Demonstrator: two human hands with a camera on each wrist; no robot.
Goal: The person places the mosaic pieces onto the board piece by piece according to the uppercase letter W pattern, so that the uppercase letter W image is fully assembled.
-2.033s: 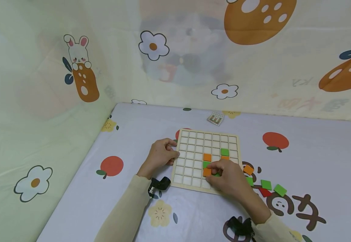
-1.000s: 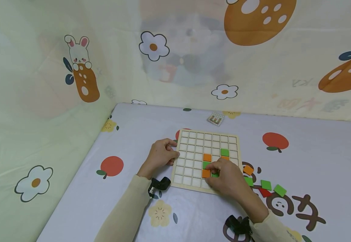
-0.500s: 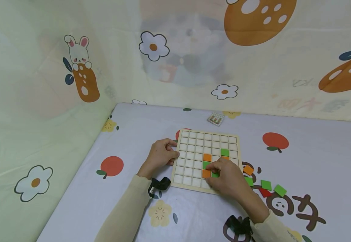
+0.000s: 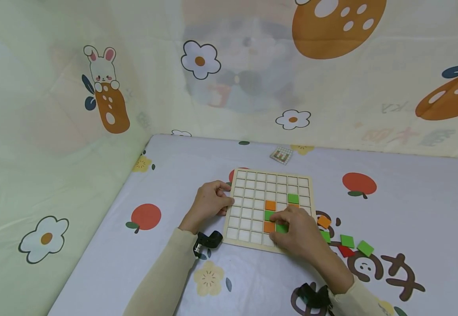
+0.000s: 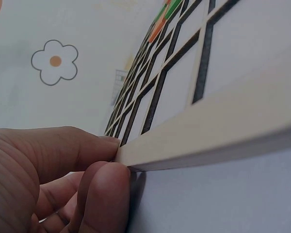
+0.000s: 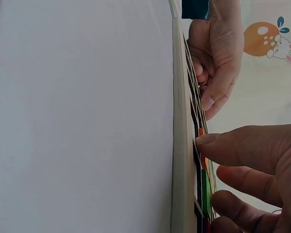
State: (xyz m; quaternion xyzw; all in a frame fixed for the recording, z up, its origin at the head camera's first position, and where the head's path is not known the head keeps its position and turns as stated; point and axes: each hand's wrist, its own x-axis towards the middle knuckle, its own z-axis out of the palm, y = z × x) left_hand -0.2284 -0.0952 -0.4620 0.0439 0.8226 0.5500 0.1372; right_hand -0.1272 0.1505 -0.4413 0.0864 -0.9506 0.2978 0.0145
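Observation:
A pale wooden grid board (image 4: 246, 213) lies on the table. My left hand (image 4: 209, 202) holds its left edge; in the left wrist view the thumb and index finger (image 5: 94, 145) pinch the rim. Over the board's front right part is my right hand (image 4: 300, 232). Its thumb and index finger are curled at the near and far sides of an orange tile (image 4: 269, 227), and the thumb touches this tile's edge in the right wrist view. A green tile (image 4: 268, 215) sits behind it, then another orange tile (image 4: 270, 205). One more green tile (image 4: 281, 228) is partly hidden under the hand.
Loose green tiles (image 4: 347, 241), a red tile (image 4: 346, 251) and an orange tile (image 4: 324, 221) lie right of the board. Behind the board is a small patterned card (image 4: 281, 155). On the board's right part is a green tile (image 4: 293, 199) with an orange one partly covered.
Between two seconds and one second ago, the orange tile shifted slightly left and forward into its cell. Since then my right hand has drawn very slightly right, uncovering more green tile. The left hand stays put.

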